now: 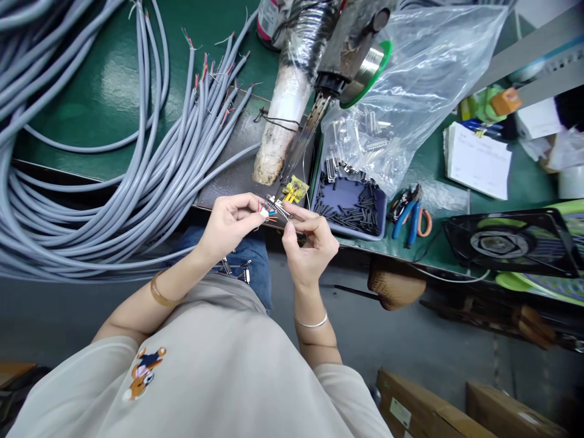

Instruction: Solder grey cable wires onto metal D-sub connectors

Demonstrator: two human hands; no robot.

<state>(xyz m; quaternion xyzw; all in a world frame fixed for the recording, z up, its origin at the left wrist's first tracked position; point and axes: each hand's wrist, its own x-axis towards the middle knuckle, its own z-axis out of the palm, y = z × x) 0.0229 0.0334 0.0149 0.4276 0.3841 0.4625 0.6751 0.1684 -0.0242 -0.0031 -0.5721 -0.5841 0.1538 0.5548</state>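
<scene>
My left hand (235, 222), at the bench edge, has its thumb and fingertips closed on thin coloured wires (272, 213) with a small white end. These wires meet a small metal multi-pin connector (277, 205). Opposite it, my right hand (311, 240) pinches a thin silvery strand that looks like solder wire (286, 214). Its fingertips are close to the connector, and whether they touch it I cannot tell. Just behind lies a yellow piece (295, 190). Several small wired connectors (246, 275) rest on my lap.
Grey cables (159, 201) with stripped ends cover the left. A plastic-wrapped tube (280, 125) and solder spool (365, 76) stand ahead. To the right are a tray (349, 231) of black sleeves, a clear bag (410, 79) of connectors, blue-handled pliers (414, 222) and a fan (506, 243).
</scene>
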